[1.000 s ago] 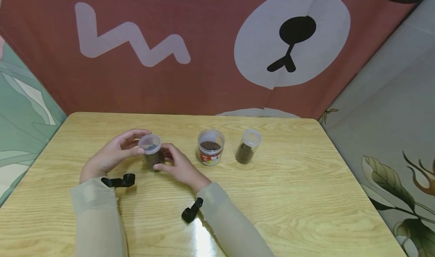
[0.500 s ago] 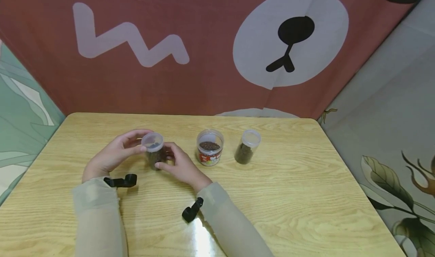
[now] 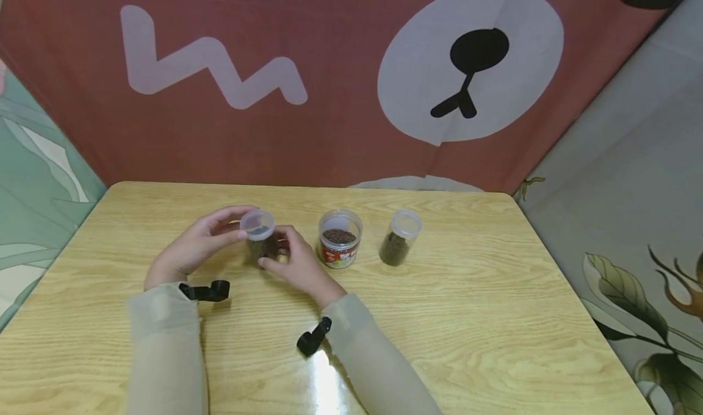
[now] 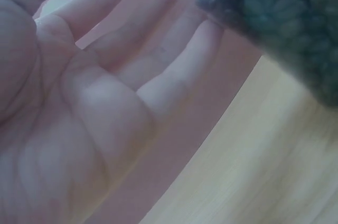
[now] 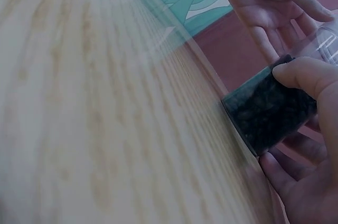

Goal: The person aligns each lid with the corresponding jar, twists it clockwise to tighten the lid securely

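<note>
In the head view, a clear plastic jar (image 3: 264, 248) with a translucent lid (image 3: 257, 223) stands between the two hands, left of centre. Small dark pieces fill its lower part, seen closer in the right wrist view as dark contents (image 5: 266, 110). My left hand (image 3: 192, 244) holds the jar's top at the lid, thumb in front and fingers behind. Round the lower body, my right hand (image 3: 304, 270) grips with the thumb (image 5: 301, 76) on the near side. Whether the jar's base touches the table cannot be seen clearly.
A wider clear tub (image 3: 340, 255) with a colourful label and brown bits inside stands right of the hands. Further right is a similar lidded jar (image 3: 396, 248) of dark pieces. The wooden table (image 3: 467, 317) meets a reddish printed cloth (image 3: 329, 140) at the back.
Both hands have shifted the jar a little to the right and slightly away from the person, closer to the tub. The grip looks the same; the other containers have not moved.
</note>
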A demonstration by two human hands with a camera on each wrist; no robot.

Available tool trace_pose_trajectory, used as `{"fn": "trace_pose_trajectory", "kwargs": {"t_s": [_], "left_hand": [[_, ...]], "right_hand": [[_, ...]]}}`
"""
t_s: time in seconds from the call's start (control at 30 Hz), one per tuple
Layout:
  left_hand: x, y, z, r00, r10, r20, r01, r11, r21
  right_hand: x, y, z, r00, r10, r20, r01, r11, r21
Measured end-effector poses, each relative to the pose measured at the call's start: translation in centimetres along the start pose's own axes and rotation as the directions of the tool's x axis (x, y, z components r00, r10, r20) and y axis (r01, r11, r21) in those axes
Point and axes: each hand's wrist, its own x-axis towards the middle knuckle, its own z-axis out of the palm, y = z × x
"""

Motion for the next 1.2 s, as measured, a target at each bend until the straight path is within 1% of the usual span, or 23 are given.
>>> {"fn": "trace_pose_trajectory", "kwargs": {"t_s": [0.2,0.33,0.5,0.7,0.83,1.2], "left_hand": [[0.3,0.3,0.4,1.000,-0.004,-0.002,0.004,1.000,0.002],[0.7,0.5,0.8,1.000,0.013,0.004,-0.013,1.000,-0.004],[1.0,0.5,1.1,0.999,0.034,0.006,-0.034,0.999,-0.004],[1.4,0.6,1.4,0.998,0.051,0.027,-0.050,0.998,-0.041],[1.7,0.7,1.6,0.998,0.046,0.034,-0.044,0.998,-0.051],[1.7,0.6,1.7,0.999,0.021,0.041,-0.019,0.999,-0.047]], "right_hand": [[0.1,0.0,-0.1,0.999,0.019,-0.043,-0.021,0.999,-0.026],[0.1,-0.1,-0.1,0.996,0.039,-0.078,-0.043,0.998,-0.039],[0.0,-0.1,-0.2,0.993,0.061,-0.100,-0.068,0.995,-0.069],[0.0,0.0,-0.3,0.990,0.066,-0.125,-0.078,0.992,-0.096],[0.1,0.3,-0.3,0.988,0.073,-0.133,-0.088,0.990,-0.110],[-0.1,0.3,-0.3,0.986,0.088,-0.140,-0.106,0.986,-0.126]]}}
